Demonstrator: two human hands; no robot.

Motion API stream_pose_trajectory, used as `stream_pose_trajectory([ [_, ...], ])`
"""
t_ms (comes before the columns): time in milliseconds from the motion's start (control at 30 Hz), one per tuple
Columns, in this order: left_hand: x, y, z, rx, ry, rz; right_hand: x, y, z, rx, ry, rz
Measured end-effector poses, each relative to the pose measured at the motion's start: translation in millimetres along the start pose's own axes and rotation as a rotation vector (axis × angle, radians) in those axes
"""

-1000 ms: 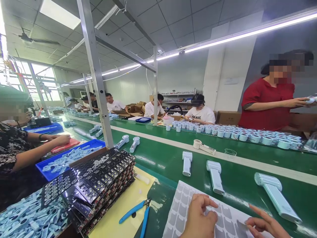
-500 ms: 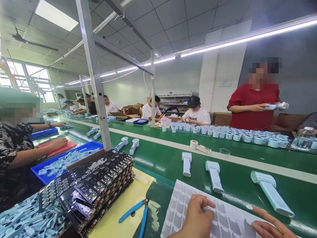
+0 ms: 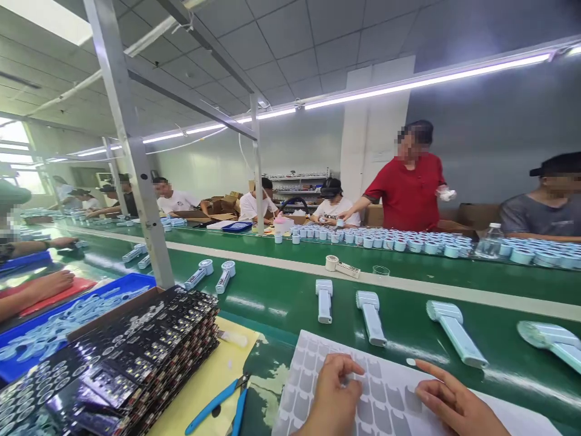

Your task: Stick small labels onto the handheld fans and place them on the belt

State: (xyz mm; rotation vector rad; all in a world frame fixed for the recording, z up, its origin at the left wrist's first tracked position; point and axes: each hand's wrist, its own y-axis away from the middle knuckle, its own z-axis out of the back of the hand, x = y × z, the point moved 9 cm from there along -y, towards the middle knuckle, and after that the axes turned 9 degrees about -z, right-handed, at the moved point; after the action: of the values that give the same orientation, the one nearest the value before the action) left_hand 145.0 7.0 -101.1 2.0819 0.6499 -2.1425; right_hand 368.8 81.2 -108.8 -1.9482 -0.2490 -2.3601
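Observation:
A white sheet of grey stickers point(image 3: 302, 378) lies at the belt's near edge under both hands. On its middle rests my left hand point(image 3: 329, 393), fingers loosely curled, with a gap between thumb and forefinger and nothing seen in them. My right hand point(image 3: 458, 402) is over the sheet's right part, its thumb and a finger closed at the edge of a grey sticker point(image 3: 412, 399). Its forefinger points out, a small white oval piece point(image 3: 411, 362) at the tip. Beyond the sheet lie several pale blue handheld devices with round heads, one device point(image 3: 371, 318) just past my left hand.
Blue-handled cutters point(image 3: 218, 402) lie left of the sheet on yellow paper point(image 3: 181, 399). Stacked circuit boards point(image 3: 163, 357) and a blue tray point(image 3: 131, 281) of parts stand farther left. A metal post point(image 3: 136, 151) rises there. Across the green belt point(image 3: 281, 272) are blue cups and co-workers.
The view has swung to the right. My right hand has moved a little closer to my left over the sheet. The person in red now reaches an arm toward the cups.

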Motion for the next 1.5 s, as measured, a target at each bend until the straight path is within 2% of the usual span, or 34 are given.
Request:
stream_pose_trajectory([
  [100, -9, 2, 2.5, 0.027, -0.002, 0.007, 8, 4, -4, -0.006, -0.024, 0.027],
  [233, -15, 4, 5.0, 0.065, -0.001, 0.027, 13, 4, -7, 0.053, -0.007, -0.012],
  [333, -8, 1, 5.8, 0.047, -0.016, 0.019, 18, 5, -9, 0.103, -0.020, -0.032],
  [500, 7, -4, 4.6, 0.024, -0.040, -0.024, 19, 7, -8, 0.083, -0.049, -0.018],
  [667, 13, -5, 7.3, 0.006, -0.041, -0.021, 19, 7, -7, 0.076, -0.061, -0.007],
  [1133, 6, -3, 7.5, 0.014, -0.032, -0.040, 20, 10, -3, 0.057, -0.071, -0.018],
  [1500, 3, 3, 6.9, 0.028, -0.033, -0.025, 11, 10, -8, 0.077, -0.048, -0.050],
])
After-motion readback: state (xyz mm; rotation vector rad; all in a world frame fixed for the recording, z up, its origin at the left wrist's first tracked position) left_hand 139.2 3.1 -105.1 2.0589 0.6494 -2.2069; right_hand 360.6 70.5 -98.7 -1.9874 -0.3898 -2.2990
